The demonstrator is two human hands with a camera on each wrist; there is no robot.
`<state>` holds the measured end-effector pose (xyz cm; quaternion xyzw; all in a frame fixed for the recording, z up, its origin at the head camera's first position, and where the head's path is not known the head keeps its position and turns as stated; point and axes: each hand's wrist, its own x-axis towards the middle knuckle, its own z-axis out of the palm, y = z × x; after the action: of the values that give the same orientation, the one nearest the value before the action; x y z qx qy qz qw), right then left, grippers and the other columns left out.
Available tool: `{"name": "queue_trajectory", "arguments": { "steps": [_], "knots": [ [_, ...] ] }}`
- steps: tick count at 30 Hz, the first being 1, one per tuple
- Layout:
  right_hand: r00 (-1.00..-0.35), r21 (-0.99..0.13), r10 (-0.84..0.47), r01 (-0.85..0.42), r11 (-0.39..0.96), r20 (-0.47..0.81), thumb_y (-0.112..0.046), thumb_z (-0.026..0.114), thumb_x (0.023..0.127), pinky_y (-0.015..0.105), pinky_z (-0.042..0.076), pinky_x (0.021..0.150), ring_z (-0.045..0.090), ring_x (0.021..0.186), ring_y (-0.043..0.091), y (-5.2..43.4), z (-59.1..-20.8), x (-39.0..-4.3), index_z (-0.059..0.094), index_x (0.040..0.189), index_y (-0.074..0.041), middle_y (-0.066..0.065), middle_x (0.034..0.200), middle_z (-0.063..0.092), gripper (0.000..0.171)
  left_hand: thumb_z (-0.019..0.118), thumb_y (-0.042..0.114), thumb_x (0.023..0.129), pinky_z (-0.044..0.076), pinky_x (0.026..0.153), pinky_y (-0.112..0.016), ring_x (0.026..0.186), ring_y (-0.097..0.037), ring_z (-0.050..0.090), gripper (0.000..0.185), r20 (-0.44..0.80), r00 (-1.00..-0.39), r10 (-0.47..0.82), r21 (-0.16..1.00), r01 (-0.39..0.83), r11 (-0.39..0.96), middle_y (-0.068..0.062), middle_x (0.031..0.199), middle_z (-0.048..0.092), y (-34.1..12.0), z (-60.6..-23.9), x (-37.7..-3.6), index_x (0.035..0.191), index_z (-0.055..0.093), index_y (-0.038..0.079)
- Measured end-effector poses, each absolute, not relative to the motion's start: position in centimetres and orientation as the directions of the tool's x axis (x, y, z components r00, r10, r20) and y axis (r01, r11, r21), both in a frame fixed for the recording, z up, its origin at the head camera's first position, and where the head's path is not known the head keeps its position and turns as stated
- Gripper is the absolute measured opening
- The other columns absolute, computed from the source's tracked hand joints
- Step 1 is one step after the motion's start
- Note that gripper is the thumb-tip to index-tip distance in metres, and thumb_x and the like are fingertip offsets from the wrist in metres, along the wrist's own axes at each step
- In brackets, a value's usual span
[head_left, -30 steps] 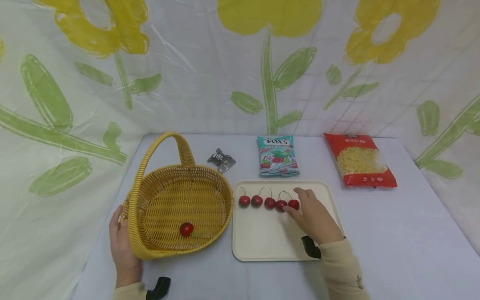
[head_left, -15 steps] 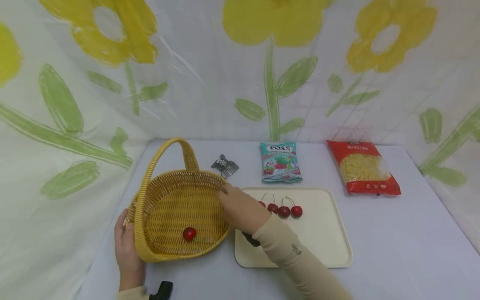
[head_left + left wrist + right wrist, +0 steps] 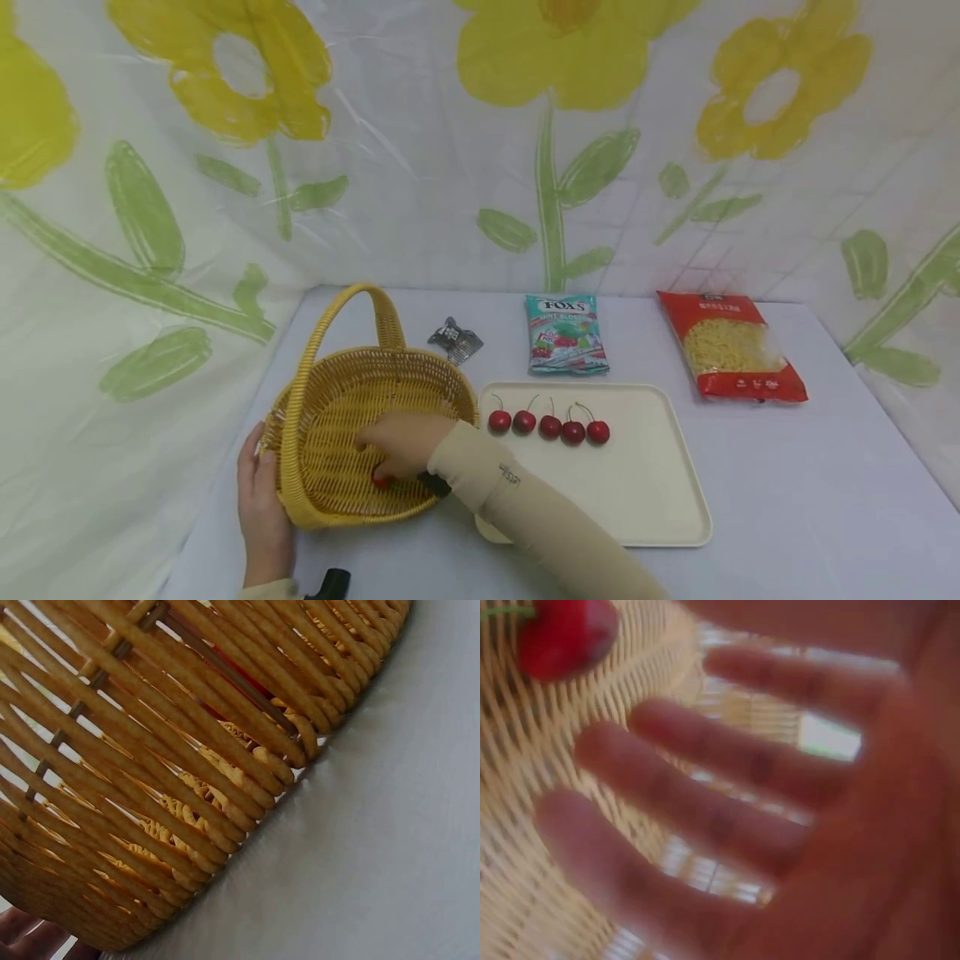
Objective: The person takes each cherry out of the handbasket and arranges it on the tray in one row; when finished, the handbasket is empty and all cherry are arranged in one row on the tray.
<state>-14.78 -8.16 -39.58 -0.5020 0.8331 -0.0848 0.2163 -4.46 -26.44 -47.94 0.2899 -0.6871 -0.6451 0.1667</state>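
Observation:
A yellow wicker basket [image 3: 337, 515] with a hoop handle stands on the table at the left. My right hand [image 3: 397, 442] reaches into it, fingers spread and holding nothing. One red cherry [image 3: 380, 481] lies on the basket floor just under that hand. In the right wrist view the cherry [image 3: 562, 634] sits beyond the blurred fingers [image 3: 727, 825], untouched. My left hand [image 3: 262, 508] lies flat against the basket's outer left wall; its fingertips [image 3: 22, 937] show below the weave [image 3: 187, 772]. A row of several cherries [image 3: 550, 427] lies on the cream tray [image 3: 637, 483].
Behind the tray lie a Fox's candy bag [image 3: 567, 333] and a red bag of pasta [image 3: 727, 346]. A small dark packet [image 3: 455, 340] lies behind the basket. A flowered plastic sheet walls the table at the back and sides.
My right hand left the rightmost cherry on the tray and swept left into the basket. The tray's cherries stayed in their row. My left hand kept its place at the basket.

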Motion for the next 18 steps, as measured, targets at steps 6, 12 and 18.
{"name": "queue_trajectory", "arguments": {
  "steps": [6, 12, 18],
  "knots": [
    [-0.376, -0.299, -0.865, -0.828, 0.475, -0.334, -0.025, 0.074, 0.084, 0.015, 0.047, 0.079, 0.061, 0.095, 0.006, -9.0, -40.2, -14.8, 0.066, 0.116, -0.017, -0.006, 0.110, 0.067, 0.034, 0.027, 0.048, 0.103, 0.036, 0.095, -0.004, 0.137, -0.010, 0.033, 0.045, -0.140, -0.782, -0.607, 0.985, -0.175, -0.001, 0.011, 0.154, 0.026, -26.3, -47.7, -4.4, 0.147, 0.027, 0.039],
    [-0.368, -0.290, -0.866, -0.835, 0.468, -0.339, -0.020, 0.076, 0.082, 0.014, 0.045, 0.070, 0.058, 0.085, 0.004, -9.2, -41.0, -14.9, 0.069, 0.106, -0.018, -0.008, 0.097, 0.067, 0.025, 0.027, 0.045, 0.103, 0.038, 0.087, -0.002, 0.131, -0.012, 0.039, 0.044, -0.129, -0.778, -0.615, 0.982, -0.185, 0.028, 0.006, 0.152, 0.031, -26.2, -47.7, -4.4, 0.147, 0.028, 0.039],
    [-0.373, -0.308, -0.869, -0.827, 0.470, -0.324, -0.018, 0.075, 0.082, 0.013, 0.043, 0.064, 0.055, 0.077, 0.003, -9.2, -40.7, -15.0, 0.067, 0.099, -0.017, -0.009, 0.087, 0.063, 0.018, 0.027, 0.044, 0.103, 0.037, 0.086, -0.002, 0.131, -0.012, 0.038, 0.045, -0.130, -0.777, -0.617, 0.981, -0.189, 0.032, 0.006, 0.153, 0.031, -26.3, -47.7, -4.3, 0.148, 0.028, 0.038]
  ]
}}
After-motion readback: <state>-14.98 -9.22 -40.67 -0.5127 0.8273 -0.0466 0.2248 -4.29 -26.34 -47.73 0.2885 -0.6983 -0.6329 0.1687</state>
